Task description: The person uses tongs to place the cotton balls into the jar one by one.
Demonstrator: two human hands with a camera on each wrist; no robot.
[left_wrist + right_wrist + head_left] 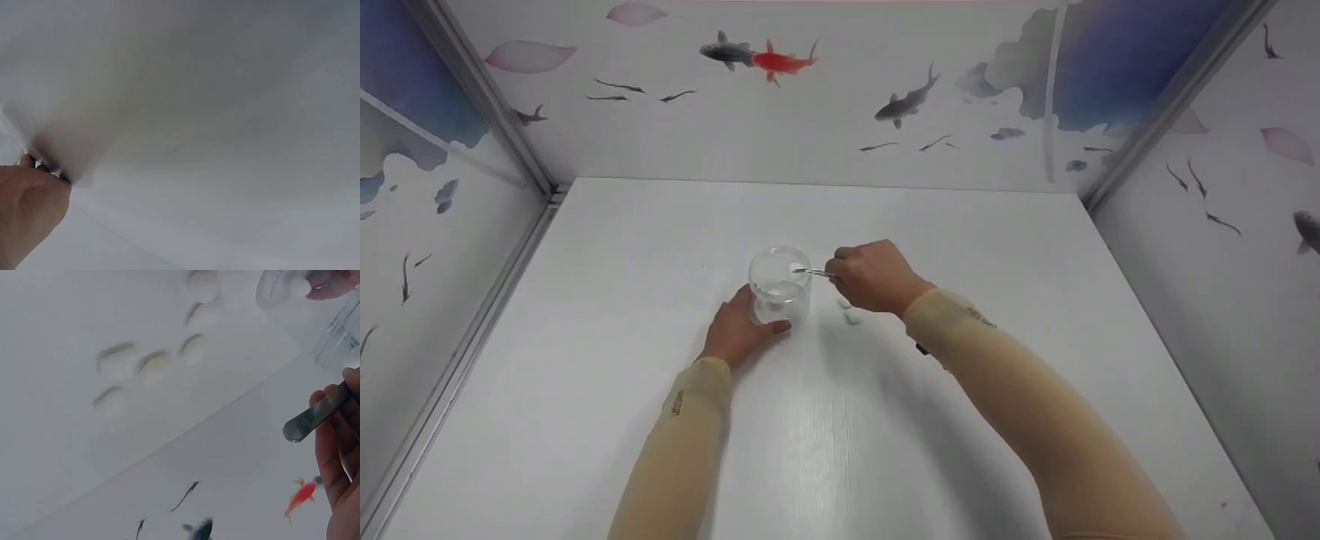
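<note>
A clear jar [778, 289] stands upright on the white table [660, 247]. My left hand [746, 322] grips its lower part, thumb at the front. My right hand [840, 274] pinches metal tweezers [812, 271], whose tips reach over the jar's open mouth; what they hold is too small to tell. In the right wrist view the tweezers' blunt end [311, 419] sticks out from my fingers [337, 450], and the jar [337, 326] has a white ball [298, 287] inside. Several white cotton balls [154, 363] lie loose on the table. The left wrist view has only my palm [28, 208] and blurred white surface.
Two cotton balls [851, 315] lie on the table just under my right wrist. Walls printed with fish enclose the table at the back [825, 97], left and right. Bare table surface stretches around the jar on all sides.
</note>
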